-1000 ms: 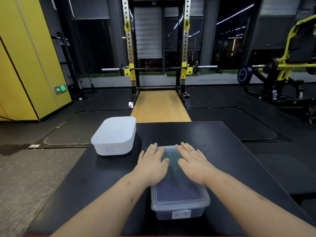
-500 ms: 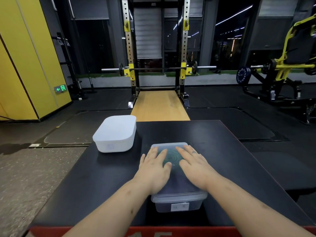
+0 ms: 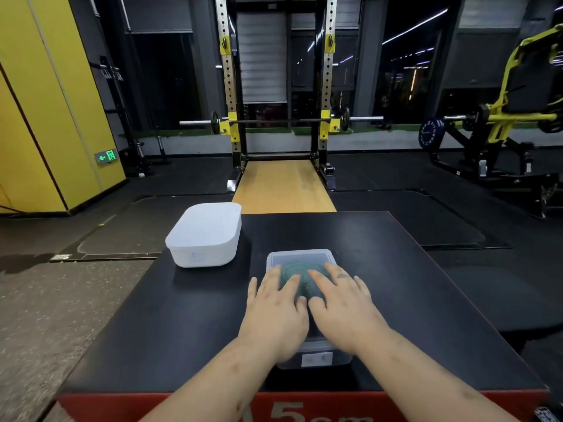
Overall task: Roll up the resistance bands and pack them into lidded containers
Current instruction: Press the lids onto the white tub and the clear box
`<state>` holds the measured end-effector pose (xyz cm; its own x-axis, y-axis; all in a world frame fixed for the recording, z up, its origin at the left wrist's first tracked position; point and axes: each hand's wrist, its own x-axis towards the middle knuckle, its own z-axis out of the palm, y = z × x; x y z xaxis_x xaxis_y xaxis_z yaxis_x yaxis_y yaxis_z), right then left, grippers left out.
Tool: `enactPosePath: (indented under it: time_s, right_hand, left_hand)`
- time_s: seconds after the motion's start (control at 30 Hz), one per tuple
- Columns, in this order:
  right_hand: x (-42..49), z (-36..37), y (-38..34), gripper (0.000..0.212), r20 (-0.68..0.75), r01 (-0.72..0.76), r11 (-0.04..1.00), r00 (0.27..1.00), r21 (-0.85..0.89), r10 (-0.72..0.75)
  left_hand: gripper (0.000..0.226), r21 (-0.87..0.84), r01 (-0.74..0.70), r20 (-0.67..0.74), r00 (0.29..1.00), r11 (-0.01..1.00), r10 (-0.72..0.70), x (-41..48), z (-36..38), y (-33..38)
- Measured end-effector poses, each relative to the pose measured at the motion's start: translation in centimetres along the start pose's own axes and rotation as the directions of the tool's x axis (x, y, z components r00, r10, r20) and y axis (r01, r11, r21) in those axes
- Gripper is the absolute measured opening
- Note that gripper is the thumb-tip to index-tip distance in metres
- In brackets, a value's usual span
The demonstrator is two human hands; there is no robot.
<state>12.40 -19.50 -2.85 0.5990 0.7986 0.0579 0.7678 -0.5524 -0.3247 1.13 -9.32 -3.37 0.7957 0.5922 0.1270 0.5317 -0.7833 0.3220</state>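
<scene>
I see my left hand (image 3: 274, 312) and right hand (image 3: 344, 309), fingers straight, gripping nothing, pressing flat on the clear container (image 3: 300, 254), rolled green band (image 3: 294, 266) inside, just right of the white container (image 3: 205, 236).

Two containers (image 3: 207, 236) (image 3: 300, 254), one band (image 3: 294, 269), two hands (image 3: 274, 312) (image 3: 344, 309)
</scene>
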Motion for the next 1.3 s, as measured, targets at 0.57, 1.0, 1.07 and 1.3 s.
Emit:
enactPosePath:
  time_s: [0.57, 1.0, 1.07, 1.3]
  right_hand:
    - [-1.5, 0.1, -1.0, 0.063, 0.023, 0.019, 0.991, 1.0, -0.129, -0.016]
    - [-1.2, -0.1, 1.3, 0.066, 0.092, 0.055, 0.998, 0.994, 0.007, -0.056]
    - [-1.3, -0.5, 1.3, 0.065, 0.118, 0.049, 0.999, 0.992, -0.002, -0.048]
    - [1.2, -1.9, 1.1, 0.063, 0.096, 0.035, 0.999, 0.995, -0.003, -0.034]
  left_hand:
    - [0.056, -0.006, 0.048, 0.018, 0.999, 0.999, -0.048, -1.3, 0.3, 0.6]
    - [0.065, 0.038, -0.038, 0.182, 0.983, 0.999, 0.031, -0.7, -0.4, -1.2]
    - [0.066, 0.05, -0.033, 0.2, 0.98, 0.998, 0.022, -0.7, -0.6, -1.2]
    - [0.07, 0.102, -0.014, 0.144, 0.99, 0.995, -0.001, 2.2, -1.8, -1.6]
